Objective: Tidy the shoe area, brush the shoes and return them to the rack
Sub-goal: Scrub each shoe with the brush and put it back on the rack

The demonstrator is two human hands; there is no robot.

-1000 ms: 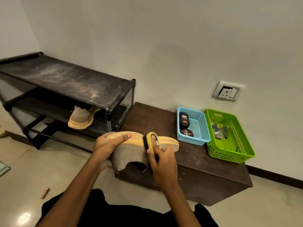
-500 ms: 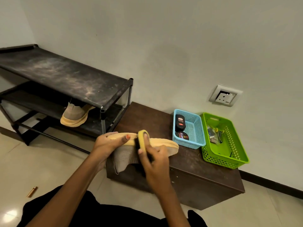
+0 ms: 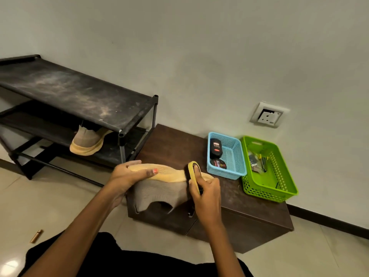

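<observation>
- Brush has shifted along the sole toward the toe end since half a second ago; the shoe and both hands are otherwise placed as before.
- Right hand grasps the yellow-backed brush, fingers curled round it and forefinger along its back. The bristles meet the sole.
- Left hand grasps the heel end of the shoe, thumb lying across the sole.
- Shoe: beige knit, yellow sole turned upward, held at the near edge of the brown cabinet. Whether it rests on the cabinet cannot be told.
- Second shoe: matching, on the middle shelf of the dusty black rack, at 10 o'clock from the held shoe.
- Blue basket: on the cabinet at 2 o'clock from the held shoe, holding dark containers.
- Green basket: just beside the blue basket, at its 3 o'clock.
- Wall socket: at 12 o'clock from the green basket.
</observation>
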